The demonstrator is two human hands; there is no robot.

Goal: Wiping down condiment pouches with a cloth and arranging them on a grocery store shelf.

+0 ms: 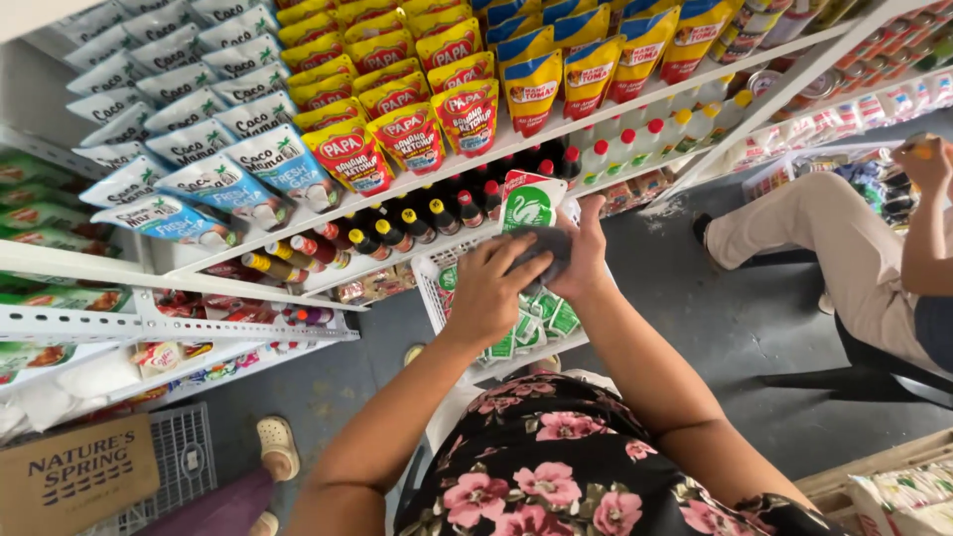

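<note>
you look down at slanted white shelves. grey-blue pouches fill the top left, red and yellow pouches sit beside them, and blue and yellow pouches lie further right. dark bottles with red and yellow caps line the row below. your right hand holds up a green and white pouch from behind, fingers closed on it. your left hand presses a dark grey cloth against the pouch's lower front, fingers curled over it. beneath sits a white basket of more green packets. a seated person's beige trouser leg shows at right.
</note>
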